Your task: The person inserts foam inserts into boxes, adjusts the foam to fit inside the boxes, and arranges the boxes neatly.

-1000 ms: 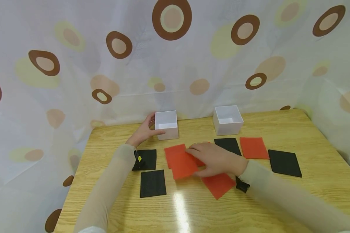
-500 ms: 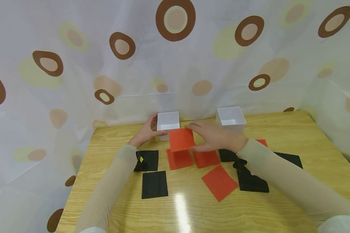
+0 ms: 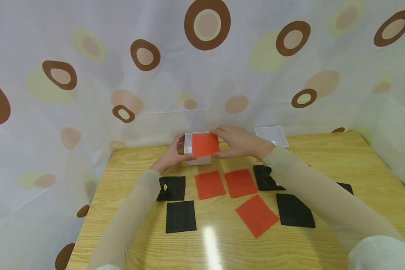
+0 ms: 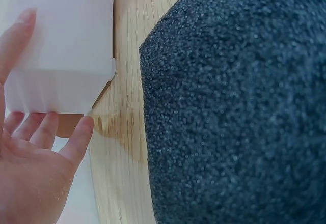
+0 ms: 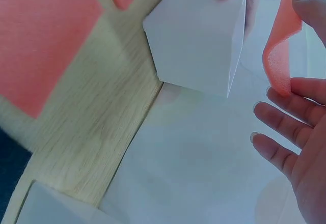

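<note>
My left hand (image 3: 170, 156) grips the left white box (image 3: 200, 161), its thumb on the front wall and fingers round the far side. In the left wrist view, fingertips touch the edge of this box (image 4: 63, 40). A square red foam sheet (image 3: 204, 145) is pinched between thumb and fingers of my right hand (image 3: 242, 142). It is held over the box's opening, covering most of it in the head view. Seen from the right wrist, the sheet (image 5: 279, 56) bends into a curve, and the other fingers of the right hand (image 5: 310, 147) are spread.
Red sheets (image 3: 210, 185) lie flat on the wooden table (image 3: 229, 251) before the box. Black foam sheets (image 3: 181, 216) lie left and right of them. A second white box (image 3: 272, 135) stands at the back right, partly behind my right arm. A patterned curtain (image 3: 168, 93) hangs behind.
My right hand has lifted the red sheet off another red sheet on the table and carried it up and back over the left box. The left hand keeps its grip on the box.
</note>
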Demonstrator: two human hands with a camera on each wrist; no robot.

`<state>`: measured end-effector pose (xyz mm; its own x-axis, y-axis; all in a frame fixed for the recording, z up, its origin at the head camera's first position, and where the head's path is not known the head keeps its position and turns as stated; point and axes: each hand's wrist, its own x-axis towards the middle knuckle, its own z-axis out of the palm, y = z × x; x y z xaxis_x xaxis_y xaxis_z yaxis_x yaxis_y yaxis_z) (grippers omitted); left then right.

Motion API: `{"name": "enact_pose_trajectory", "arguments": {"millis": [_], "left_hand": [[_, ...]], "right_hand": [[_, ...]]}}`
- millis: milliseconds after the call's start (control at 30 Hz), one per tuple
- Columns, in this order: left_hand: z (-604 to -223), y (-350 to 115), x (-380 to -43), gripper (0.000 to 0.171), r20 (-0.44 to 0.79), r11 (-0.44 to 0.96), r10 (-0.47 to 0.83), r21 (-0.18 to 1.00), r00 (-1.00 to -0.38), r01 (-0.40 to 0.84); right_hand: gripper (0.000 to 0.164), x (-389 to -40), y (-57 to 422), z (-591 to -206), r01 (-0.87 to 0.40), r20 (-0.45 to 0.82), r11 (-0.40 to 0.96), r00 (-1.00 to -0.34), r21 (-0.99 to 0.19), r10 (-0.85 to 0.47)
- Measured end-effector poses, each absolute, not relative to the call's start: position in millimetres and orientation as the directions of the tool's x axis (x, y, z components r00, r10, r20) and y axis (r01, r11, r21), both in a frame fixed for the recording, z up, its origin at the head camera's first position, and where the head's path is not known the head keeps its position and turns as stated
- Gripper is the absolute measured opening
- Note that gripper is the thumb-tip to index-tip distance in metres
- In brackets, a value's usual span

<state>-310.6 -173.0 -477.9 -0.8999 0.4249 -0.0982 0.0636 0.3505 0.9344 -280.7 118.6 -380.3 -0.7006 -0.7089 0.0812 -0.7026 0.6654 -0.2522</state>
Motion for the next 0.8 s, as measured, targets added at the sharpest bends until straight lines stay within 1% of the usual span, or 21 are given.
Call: {"name": "enact_pose_trajectory", "arguments": {"millis": [267, 500, 800], "left_hand": [[-477.0, -172.3, -311.5, 0.101, -0.072, 0.31, 0.449, 0.947, -0.891, 0.08], [-477.3, -171.1, -310.2, 0.1, -0.07, 0.319, 0.464, 0.943, -0.883, 0.093], [-478.3, -172.8, -312.3, 0.102, -0.076, 0.34, 0.457, 0.935, -0.886, 0.095]], "right_hand": [[0.081, -301.8, 104.6, -385.1, -0.663, 0.052, 0.695, -0.733, -0.278, -0.678], [0.08, -314.9, 97.1, -394.9, -0.678, 0.051, 0.671, -0.713, -0.3, -0.699], [0.078, -323.7, 91.4, -402.0, -0.68, 0.062, 0.675, -0.716, -0.285, -0.695]]}}
